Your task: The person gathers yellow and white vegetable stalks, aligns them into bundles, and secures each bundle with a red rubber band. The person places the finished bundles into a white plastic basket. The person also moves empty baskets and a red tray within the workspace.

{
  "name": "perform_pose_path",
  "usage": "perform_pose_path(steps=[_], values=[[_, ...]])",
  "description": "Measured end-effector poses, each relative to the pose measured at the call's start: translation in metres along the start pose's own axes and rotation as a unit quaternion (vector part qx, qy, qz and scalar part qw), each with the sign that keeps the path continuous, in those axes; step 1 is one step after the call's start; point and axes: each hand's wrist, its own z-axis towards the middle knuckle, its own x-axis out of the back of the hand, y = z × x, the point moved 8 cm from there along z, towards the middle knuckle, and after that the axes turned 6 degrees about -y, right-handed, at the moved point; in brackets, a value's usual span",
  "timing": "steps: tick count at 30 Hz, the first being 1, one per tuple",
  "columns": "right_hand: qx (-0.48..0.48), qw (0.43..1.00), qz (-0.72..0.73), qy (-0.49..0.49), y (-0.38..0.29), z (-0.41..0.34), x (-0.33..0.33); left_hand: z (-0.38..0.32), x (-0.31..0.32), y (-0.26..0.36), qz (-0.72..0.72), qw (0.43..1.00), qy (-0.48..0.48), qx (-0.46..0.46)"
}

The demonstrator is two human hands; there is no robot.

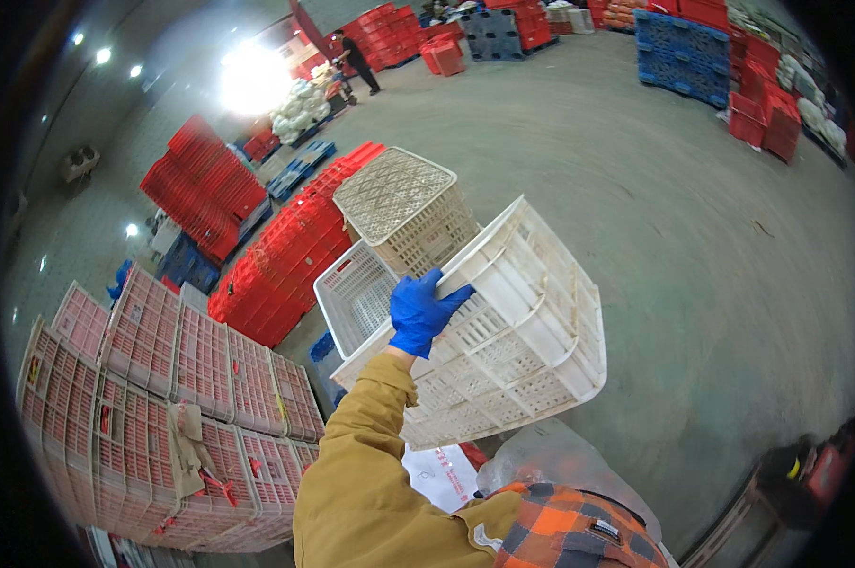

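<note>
My left hand [422,314], in a blue glove, grips the rim of a white slotted plastic crate [505,341]. The crate is tilted on its side, its ribbed base turned to the right and its outer side toward me. I cannot see my right hand. Just past the held crate, another white crate [363,298] stands with its open top showing. Beside it sits a dirty beige crate [406,206] with its lattice base facing up. Parts of both are hidden behind the held crate.
Stacked pinkish crates [179,397] rise at the left, beyond them red crates [285,263]. Blue pallets [683,60] stand at the back right. A person [356,60] stands far off. Below the held crate are a printed white sheet [438,476] and clear plastic [562,458].
</note>
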Motion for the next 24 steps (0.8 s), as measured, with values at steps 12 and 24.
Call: perform_pose_path(steps=[12,24], values=[[0.072,0.988,-0.134,-0.031,-0.166,0.170,0.066,0.032,-0.077,-0.144,0.062,0.987,0.041,0.143],[0.044,0.956,-0.285,-0.053,-0.117,0.174,0.231,0.025,-0.248,-0.076,-0.050,0.988,-0.106,0.097]])
